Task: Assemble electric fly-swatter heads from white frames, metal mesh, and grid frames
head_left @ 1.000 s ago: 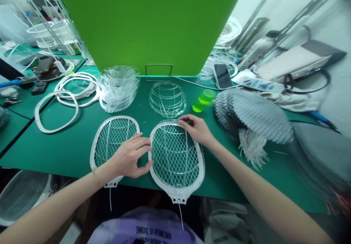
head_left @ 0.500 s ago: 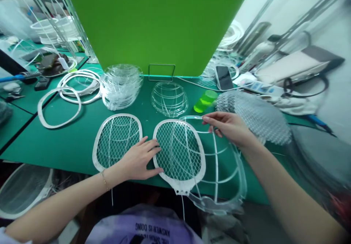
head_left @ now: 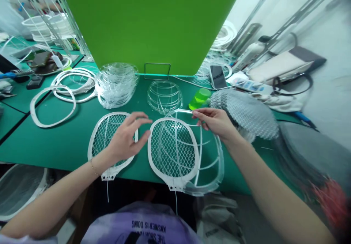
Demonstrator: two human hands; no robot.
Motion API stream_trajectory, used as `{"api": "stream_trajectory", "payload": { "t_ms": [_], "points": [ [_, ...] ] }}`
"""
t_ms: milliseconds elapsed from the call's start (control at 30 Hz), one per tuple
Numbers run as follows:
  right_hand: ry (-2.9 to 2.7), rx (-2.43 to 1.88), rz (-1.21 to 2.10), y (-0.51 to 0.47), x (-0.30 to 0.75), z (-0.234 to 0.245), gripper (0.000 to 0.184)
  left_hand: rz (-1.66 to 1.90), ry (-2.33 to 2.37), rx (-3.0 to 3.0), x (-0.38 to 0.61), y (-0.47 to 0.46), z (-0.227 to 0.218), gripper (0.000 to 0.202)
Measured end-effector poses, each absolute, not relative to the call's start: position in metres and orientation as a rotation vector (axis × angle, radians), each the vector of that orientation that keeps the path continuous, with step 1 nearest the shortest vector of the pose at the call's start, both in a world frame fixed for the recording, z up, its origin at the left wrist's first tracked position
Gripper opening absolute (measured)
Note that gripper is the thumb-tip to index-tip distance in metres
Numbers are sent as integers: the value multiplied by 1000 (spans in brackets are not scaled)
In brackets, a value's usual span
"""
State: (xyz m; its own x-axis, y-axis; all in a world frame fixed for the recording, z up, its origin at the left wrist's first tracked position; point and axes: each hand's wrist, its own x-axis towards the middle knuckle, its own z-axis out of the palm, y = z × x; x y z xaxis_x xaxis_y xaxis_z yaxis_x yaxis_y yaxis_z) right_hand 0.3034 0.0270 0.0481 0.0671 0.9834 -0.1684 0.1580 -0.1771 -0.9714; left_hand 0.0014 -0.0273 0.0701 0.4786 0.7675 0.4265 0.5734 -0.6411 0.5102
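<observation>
Transparent plastic racket frame (head_left: 216,167), partly hidden: its left portion lay concealed beneath the white-rimmed mesh panel (head_left: 172,149), visible only faintly through the mesh. Upper rim pinched by the fingers (head_left: 199,115) of the right hand (head_left: 215,121), with the thumb hard to make out. Left hand (head_left: 124,138) open, fingers spread and curved, positioned over a second mesh panel (head_left: 105,143); contact with that panel impossible to confirm from this view. Fingertips just beside the rim of the first panel. Both panels flat on the green work mat (head_left: 24,145), side by side with a narrow gap between. Farther back, a stack of clear frames (head_left: 116,86) and a single clear frame (head_left: 164,97), with white plastic rings (head_left: 52,107) toward the left. To the right, a green translucent cup (head_left: 199,98) near a grey mesh sheet (head_left: 242,114).
</observation>
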Motion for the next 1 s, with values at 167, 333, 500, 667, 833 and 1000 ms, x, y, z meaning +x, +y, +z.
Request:
{"api": "stream_trajectory", "payload": {
  "t_ms": [167,333,500,667,833,1000],
  "points": [
    [-1278,-1382,1284,41,275,33,53,588,1198,2676,40,1,90,34],
    [-1374,-1383,1267,48,269,12,53,349,1205,2725,57,10,57,34],
    [-1464,-1398,1228,49,272,-1,43,295,1249,2699,56,14,33,36],
    [-1644,-1389,961,42,269,-9,19,270,1187,2743,61,15,31,39],
    [-2073,-1284,348,34,266,-18,24,245,1137,2735,61,15,32,42],
    [-2173,-1305,242,32,269,-20,28,265,1070,2726,57,17,31,43]
  ]
}}
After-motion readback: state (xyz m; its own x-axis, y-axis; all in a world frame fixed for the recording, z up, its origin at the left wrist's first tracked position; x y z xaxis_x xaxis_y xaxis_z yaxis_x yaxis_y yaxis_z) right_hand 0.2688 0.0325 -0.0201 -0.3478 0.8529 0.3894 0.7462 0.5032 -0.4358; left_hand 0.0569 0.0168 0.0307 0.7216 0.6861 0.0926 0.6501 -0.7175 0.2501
